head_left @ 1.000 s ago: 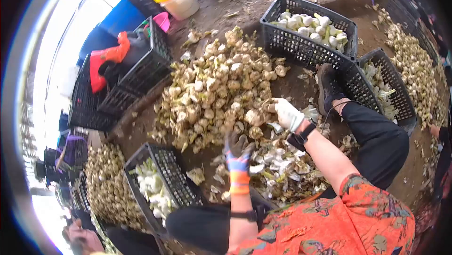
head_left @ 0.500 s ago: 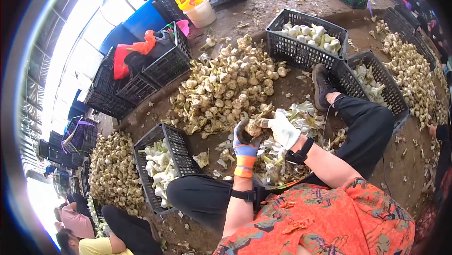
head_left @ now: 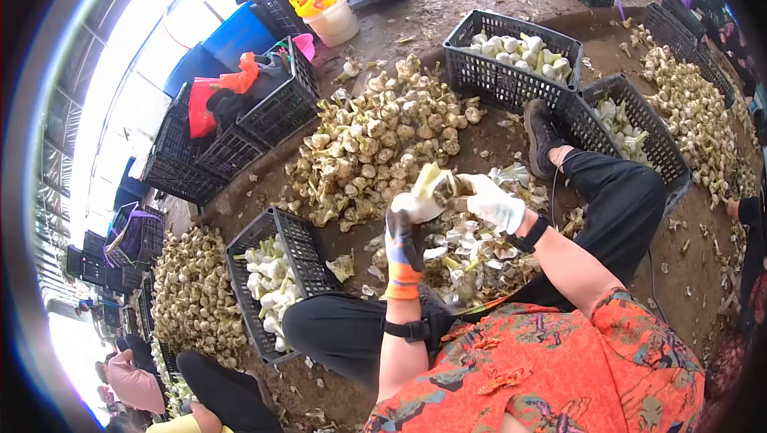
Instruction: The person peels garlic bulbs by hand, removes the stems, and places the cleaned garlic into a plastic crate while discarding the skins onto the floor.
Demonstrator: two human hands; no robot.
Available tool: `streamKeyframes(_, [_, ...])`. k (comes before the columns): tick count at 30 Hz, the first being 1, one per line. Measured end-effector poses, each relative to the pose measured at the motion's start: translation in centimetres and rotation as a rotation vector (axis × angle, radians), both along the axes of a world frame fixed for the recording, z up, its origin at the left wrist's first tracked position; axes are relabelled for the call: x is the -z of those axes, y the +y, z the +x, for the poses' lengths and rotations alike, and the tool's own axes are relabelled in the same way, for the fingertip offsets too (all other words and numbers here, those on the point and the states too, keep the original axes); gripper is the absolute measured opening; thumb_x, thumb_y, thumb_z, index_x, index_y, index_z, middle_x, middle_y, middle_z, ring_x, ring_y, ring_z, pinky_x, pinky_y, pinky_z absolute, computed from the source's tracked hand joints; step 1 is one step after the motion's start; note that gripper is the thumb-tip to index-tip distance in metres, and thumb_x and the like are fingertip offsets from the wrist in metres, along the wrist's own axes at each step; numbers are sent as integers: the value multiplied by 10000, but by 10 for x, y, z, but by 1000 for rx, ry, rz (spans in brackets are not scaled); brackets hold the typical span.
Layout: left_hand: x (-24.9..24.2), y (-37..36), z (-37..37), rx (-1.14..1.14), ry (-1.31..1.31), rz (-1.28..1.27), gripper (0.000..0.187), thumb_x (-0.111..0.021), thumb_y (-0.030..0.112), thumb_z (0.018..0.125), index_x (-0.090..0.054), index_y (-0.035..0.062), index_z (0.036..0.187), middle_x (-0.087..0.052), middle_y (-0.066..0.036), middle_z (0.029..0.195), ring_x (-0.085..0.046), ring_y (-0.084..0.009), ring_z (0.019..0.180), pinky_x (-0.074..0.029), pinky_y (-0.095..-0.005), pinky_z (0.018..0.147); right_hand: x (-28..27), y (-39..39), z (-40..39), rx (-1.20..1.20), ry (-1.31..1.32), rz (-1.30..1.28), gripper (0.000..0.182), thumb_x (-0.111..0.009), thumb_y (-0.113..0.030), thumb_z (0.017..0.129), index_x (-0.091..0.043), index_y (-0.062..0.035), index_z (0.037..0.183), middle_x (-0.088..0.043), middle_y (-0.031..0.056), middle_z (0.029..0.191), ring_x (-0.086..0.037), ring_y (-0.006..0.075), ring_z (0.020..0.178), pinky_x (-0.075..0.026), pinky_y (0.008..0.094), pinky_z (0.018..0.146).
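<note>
In my left hand (head_left: 402, 243), gloved in orange and purple with dark fingers, is a garlic bulb (head_left: 417, 206) that looks white and smooth, its stalk pointing up. My right hand (head_left: 494, 204), in a white glove, pinches brownish garlic skin (head_left: 457, 187) at the bulb's side. Both hands are closed and nearly meet above a heap of peeled-off skins (head_left: 471, 253) between my legs. Just beyond them lies a large pile of unpeeled garlic (head_left: 375, 145).
Black crates of white garlic stand by my left knee (head_left: 300, 245), ahead (head_left: 511, 89) and by my right foot (head_left: 639, 113). Crates with bags (head_left: 276, 113) and a white bucket (head_left: 334, 24) are at the far left. Another person (head_left: 216, 393) sits at the lower left.
The bulb between my hands has turned from brown and rough to mostly white. My hands have risen slightly, and my right hand has pulled skin away from the bulb.
</note>
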State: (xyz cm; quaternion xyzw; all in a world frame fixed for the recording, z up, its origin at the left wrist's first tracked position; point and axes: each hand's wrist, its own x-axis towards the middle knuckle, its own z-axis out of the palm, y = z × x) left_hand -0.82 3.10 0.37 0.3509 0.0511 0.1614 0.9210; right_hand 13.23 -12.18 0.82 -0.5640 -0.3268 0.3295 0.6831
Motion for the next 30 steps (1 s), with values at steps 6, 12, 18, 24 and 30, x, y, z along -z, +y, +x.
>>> streamKeyframes(6, [7,-22,15,-244,-10,505,622,-678,39,811,-359,63,1345,-498,-92,1236,-517,-203,1099,-445,-344,957,-16,11,-30,128,490,176,263,-664,-20,789,-607,-8,1046,-653,32,960,-599,100,863,-487,266,792])
streamKeyframes(12, [2,-25,11,-215,-20,111,568,-657,135,854,-376,73,1343,-488,-106,1247,-552,-220,1048,-497,-387,900,-2,11,-24,176,240,168,286,-519,73,738,-624,7,995,-661,78,930,-627,167,827,-491,288,753])
streamKeyframes(18, [-13,-25,12,-72,72,-59,447,-635,185,877,-446,33,1252,-567,-124,1130,-594,-233,979,-534,-374,812,12,5,-11,372,-472,-172,303,-549,-6,680,-617,21,975,-633,164,882,-621,290,831,-480,347,720])
streamKeyframes(24, [27,-12,16,-135,93,411,633,-720,-6,745,-415,59,1297,-563,-110,1113,-587,-212,962,-551,-338,746,20,3,-8,380,212,99,280,-489,44,725,-649,3,951,-673,61,815,-609,124,703,-492,273,645])
streamKeyframes(30, [-11,-13,11,-122,200,352,695,-698,65,769,-341,67,1365,-500,-100,1201,-554,-201,1001,-526,-321,817,82,-33,55,421,-568,-930,358,-631,-207,772,-617,21,1047,-621,237,1021,-615,365,921,-491,392,787])
